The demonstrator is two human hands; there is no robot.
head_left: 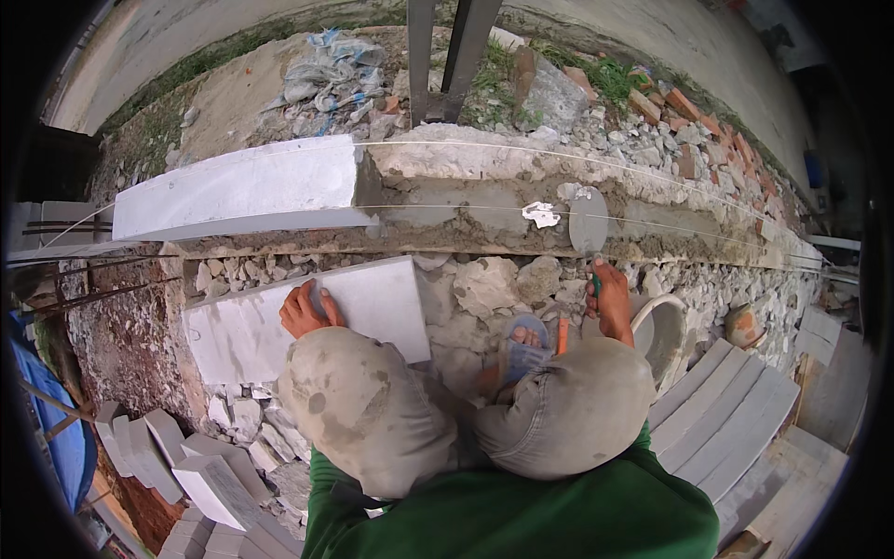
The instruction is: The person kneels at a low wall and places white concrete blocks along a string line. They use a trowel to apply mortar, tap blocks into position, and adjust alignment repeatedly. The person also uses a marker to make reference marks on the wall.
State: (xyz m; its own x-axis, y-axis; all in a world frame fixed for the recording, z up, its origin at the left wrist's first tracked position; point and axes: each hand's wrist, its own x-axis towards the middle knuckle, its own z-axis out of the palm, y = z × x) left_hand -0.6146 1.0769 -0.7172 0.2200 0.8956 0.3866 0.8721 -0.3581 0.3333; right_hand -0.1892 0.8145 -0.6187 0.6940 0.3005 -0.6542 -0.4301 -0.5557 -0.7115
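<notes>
My right hand (610, 300) grips the green handle of a trowel (589, 220). Its rounded grey blade lies on the wet mortar (447, 216) along the top of the low wall. A ragged white patch (541, 215) shows on the mortar just left of the blade. On a loose light-grey block (377, 303) rests my left hand (312, 309), its thumb and fingers apart on the block's face. That block lies on rubble in front of the wall. Another block (242, 191) sits on the wall at the left, where the mortar bed starts.
Two thin strings (484, 144) stretch along the wall. A bucket (659, 335) stands right of my knees, and an orange-handled tool (562, 335) is by my foot. Stacked blocks (726, 410) lie right, more blocks (214, 484) lower left. Metal posts (438, 65) rise beyond the wall.
</notes>
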